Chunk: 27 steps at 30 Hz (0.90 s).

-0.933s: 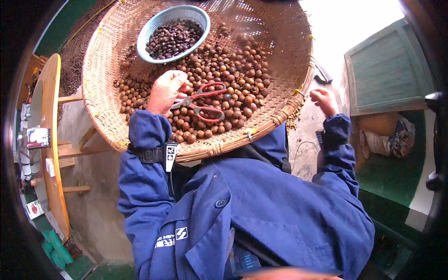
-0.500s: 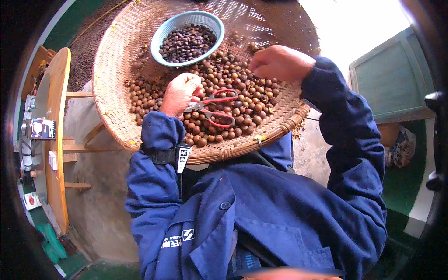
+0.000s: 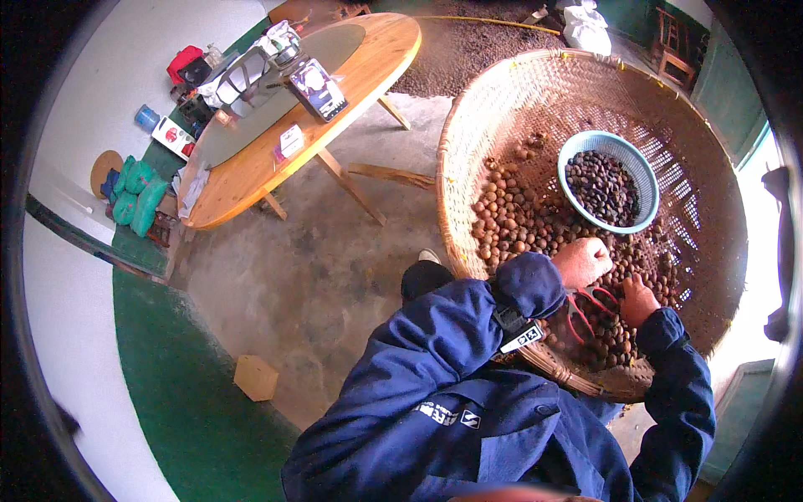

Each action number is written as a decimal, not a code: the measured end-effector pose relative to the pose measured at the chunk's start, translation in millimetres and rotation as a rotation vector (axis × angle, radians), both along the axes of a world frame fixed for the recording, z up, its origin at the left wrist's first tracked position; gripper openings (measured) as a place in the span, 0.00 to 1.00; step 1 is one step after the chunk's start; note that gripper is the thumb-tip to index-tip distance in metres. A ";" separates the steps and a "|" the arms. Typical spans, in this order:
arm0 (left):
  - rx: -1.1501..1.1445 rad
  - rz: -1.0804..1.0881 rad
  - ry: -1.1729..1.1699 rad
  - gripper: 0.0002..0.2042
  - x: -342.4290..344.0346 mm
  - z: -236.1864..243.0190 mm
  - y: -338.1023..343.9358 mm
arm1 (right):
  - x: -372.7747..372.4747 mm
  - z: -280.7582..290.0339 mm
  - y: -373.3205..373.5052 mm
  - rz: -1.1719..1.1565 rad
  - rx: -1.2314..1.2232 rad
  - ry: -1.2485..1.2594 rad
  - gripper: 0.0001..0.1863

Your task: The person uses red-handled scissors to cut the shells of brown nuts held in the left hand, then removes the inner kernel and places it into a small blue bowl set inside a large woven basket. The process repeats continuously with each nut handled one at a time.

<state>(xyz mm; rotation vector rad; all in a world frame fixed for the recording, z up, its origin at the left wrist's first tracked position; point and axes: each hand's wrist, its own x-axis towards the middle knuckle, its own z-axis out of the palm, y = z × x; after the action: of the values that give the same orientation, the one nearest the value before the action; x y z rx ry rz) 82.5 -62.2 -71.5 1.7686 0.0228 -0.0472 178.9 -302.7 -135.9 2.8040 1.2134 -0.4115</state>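
A wide woven bamboo basket holds many round brown nuts and a light-blue mesh colander filled with darker pieces. My left hand is closed over the nuts just below the colander; whatever it grips is hidden. Red-handled scissors reach under that hand, their loops showing nearer to me. My right hand has its fingers bent down into the nuts beside the scissors, and I cannot make out what they hold.
An oval wooden table with boxes stands at upper left, green sacks beside it. Behind the basket lie a large spread of small dark pieces, a white sack and a wooden chair. A hexagonal board lies on the floor.
The view has swung left, so the basket appears farther right and the table shows more fully. My right hand has moved from high at the basket's right down beside the scissors.
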 end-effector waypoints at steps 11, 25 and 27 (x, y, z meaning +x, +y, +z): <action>0.063 -0.030 0.021 0.09 3.3 -6.2 0.6 | 16.0 -12.8 -5.6 -0.065 0.145 0.102 0.13; -0.774 0.004 0.460 0.26 2.0 3.3 4.4 | -40.2 110.2 72.5 -0.132 0.861 0.318 0.13; -0.831 0.006 0.447 0.22 4.1 1.4 7.1 | -46.2 110.5 78.9 -0.118 0.851 0.269 0.13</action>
<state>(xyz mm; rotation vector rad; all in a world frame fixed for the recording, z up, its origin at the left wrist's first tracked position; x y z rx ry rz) 86.6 -55.1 -70.1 0.9001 0.2914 -0.3909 132.6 -223.8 -25.4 3.6382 1.5721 -0.3415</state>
